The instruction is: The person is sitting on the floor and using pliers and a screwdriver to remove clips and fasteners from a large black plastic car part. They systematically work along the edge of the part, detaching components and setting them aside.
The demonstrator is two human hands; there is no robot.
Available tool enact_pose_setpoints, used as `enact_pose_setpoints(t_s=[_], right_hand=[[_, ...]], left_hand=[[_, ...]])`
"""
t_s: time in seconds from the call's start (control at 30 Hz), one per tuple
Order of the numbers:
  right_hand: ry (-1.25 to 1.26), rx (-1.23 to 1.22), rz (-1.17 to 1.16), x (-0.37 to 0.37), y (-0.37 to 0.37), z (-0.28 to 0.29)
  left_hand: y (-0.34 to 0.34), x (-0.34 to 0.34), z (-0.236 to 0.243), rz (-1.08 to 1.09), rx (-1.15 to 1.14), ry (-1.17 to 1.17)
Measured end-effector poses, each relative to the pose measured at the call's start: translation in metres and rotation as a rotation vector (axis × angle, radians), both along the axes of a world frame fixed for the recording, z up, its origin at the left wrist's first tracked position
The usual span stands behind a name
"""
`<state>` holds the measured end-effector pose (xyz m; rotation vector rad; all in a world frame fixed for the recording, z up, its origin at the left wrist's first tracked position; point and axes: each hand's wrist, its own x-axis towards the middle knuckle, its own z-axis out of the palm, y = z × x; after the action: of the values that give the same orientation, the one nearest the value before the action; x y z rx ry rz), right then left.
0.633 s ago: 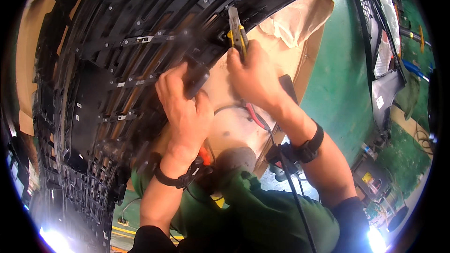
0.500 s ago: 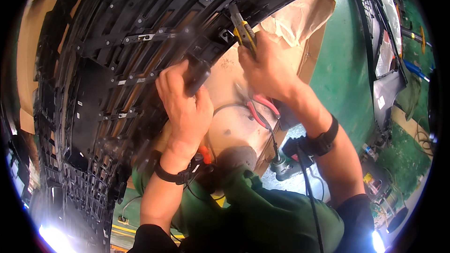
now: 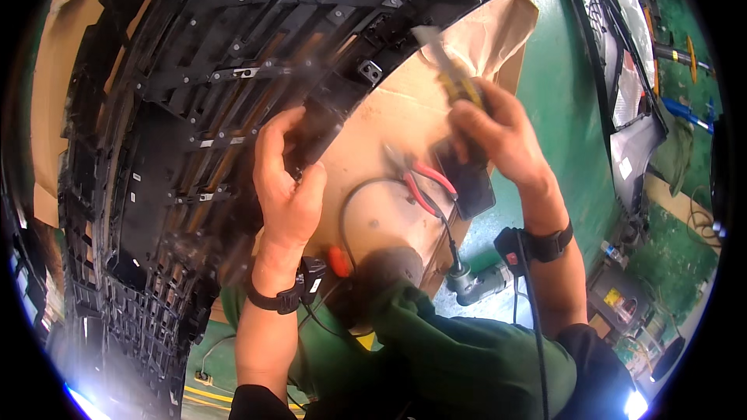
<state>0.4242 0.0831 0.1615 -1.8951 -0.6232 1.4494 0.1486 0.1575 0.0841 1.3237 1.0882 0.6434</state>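
Centre frame: left hand clamped on black grille edge | upper right: right hand closed around yellow-handled pliers | below: red-handled pliers on cardboard.

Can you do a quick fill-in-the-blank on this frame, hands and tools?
1. The right hand grips a tool with a ____ handle.
2. The left hand rests on the big ____ plastic grille panel.
3. The pliers lying on the cardboard have ____ handles.
4. Each wrist wears a black ____.

Missing words: yellow; black; red; strap
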Motion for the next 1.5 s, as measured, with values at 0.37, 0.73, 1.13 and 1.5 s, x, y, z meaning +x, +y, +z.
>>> enact_pose_setpoints(t_s=[0.37,0.73,1.13,1.5], right_hand=[[-1.111,0.082,-0.002,0.05,-0.028,-0.048],[-0.707,0.125,0.708,-0.077,-0.056,-0.045],[0.171,0.357,-0.288,0.015,0.057,-0.058],[0.33,0.355,-0.159,0.012,0.057,-0.091]], left_hand=[[0.006,0.002,0.001,-0.097,0.296,0.148],[0.007,0.019,-0.015,0.007,0.424,0.262],[0.014,0.023,-0.008,-0.004,0.399,0.357],[0.01,0.016,-0.013,0.015,0.433,0.312]])
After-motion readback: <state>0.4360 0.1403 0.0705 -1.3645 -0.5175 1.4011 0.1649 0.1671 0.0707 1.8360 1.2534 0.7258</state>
